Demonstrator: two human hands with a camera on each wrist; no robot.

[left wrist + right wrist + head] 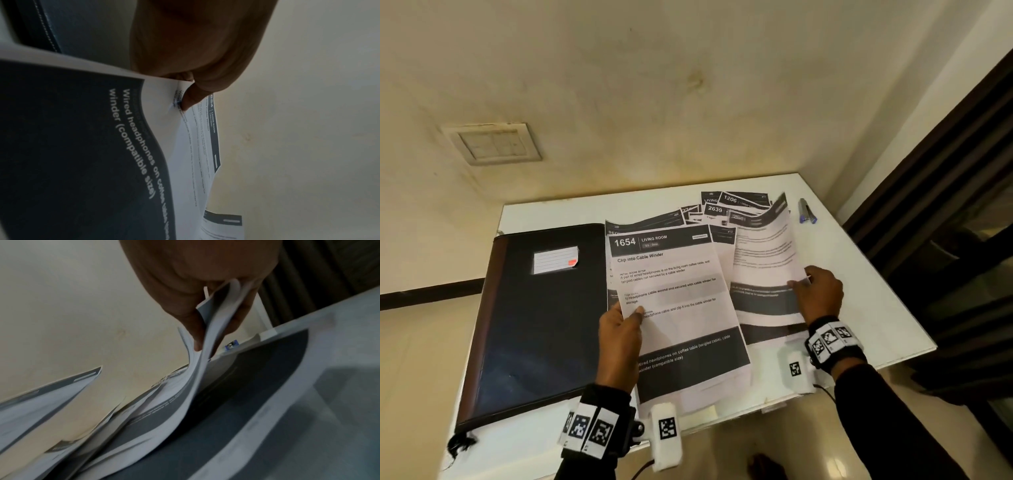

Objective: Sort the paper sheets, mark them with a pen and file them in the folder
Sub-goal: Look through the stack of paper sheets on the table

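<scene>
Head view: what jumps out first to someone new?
The printed sheet headed 1654, lifted in the middle and pinched at its left edge by the left hand. Right of it, the right hand lifts another sheet off the fanned pile of papers. The closed dark folder fills the table's left side; a pen lies at the far right.

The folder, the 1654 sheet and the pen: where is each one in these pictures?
folder [537,325], head view, on the middle of its dark closed cover.
1654 sheet [674,284], head view, on its white text area.
pen [806,211], head view, on its barrel at the table's far right.
</scene>
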